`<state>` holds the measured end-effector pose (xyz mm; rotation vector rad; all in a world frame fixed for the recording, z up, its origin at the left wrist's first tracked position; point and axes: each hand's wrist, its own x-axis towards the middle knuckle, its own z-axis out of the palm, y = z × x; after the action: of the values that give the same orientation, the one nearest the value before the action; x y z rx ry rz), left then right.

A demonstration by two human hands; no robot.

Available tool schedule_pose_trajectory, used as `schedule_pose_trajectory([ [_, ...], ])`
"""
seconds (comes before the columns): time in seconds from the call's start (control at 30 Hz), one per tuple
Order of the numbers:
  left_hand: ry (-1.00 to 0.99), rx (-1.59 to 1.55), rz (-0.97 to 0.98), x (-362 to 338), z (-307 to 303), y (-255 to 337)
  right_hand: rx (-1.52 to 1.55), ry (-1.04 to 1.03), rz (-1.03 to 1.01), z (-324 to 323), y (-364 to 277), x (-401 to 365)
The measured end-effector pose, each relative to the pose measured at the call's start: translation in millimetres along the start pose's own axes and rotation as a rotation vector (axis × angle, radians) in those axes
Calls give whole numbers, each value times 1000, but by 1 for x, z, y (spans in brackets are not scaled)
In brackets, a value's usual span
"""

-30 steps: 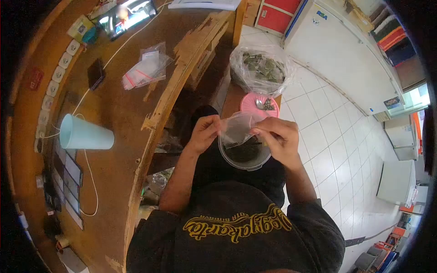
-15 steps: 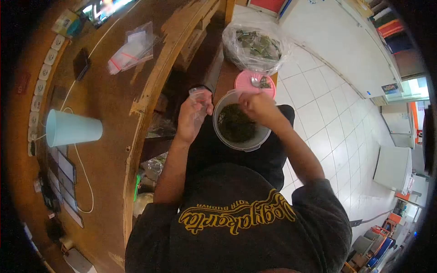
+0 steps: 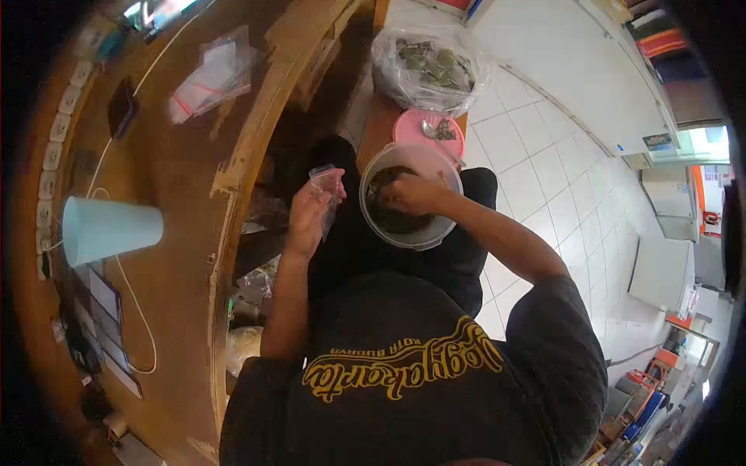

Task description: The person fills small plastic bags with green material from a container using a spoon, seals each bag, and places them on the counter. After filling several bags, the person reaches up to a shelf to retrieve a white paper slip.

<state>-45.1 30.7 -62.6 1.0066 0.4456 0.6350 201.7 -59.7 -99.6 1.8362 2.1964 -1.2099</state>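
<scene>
My left hand [image 3: 308, 213] is closed around a small clear plastic bag [image 3: 327, 185] and holds it upright beside the tub. Between my knees stands a translucent round plastic tub [image 3: 453, 220] with dark green shredded leaves [image 3: 398, 221] in it. My right hand [image 3: 412, 194] is down inside this tub, its fingers curled at the leaves; their tips are hidden, so what they pinch cannot be made out. Just beyond the tub lies a pink lid [image 3: 406, 128] with a metal spoon [image 3: 431, 130] and a few green bits on it.
A large clear bag of green leaves [image 3: 435, 66] sits past the lid on a wooden bench [image 3: 374, 140]. At left is a wooden table [image 3: 183, 186] with a pale blue cup [image 3: 113, 231], a pack of clear bags [image 3: 214, 78] and cables. White tiled floor [image 3: 536, 163] spreads at right.
My right hand has gone from the tub's far rim down into the leaves. My left hand still holds the plastic bag and sits slightly lower. The whole view has shifted a little.
</scene>
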Motion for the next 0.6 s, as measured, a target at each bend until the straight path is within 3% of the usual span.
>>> schedule_pose_trajectory([
  [0.03,2,57,17,1,0,0,4,-2,6,3,6,1],
  [0.1,3,113,35,2,1,3,49,368,-262,6,18,3],
  [0.13,31,118,53,2,4,6,50,365,-260,6,22,2],
  [0.2,59,120,71,0,5,5,0,218,264,9,31,-1],
  [0.33,100,151,-3,4,4,0,-54,318,70,31,31,-4],
  [0.4,104,90,0,4,7,-1,484,263,52,26,32,0],
  [0.5,112,68,29,4,8,0,763,440,12,26,40,0],
  [0.6,114,67,-18,4,5,1,819,600,67,18,40,-11],
])
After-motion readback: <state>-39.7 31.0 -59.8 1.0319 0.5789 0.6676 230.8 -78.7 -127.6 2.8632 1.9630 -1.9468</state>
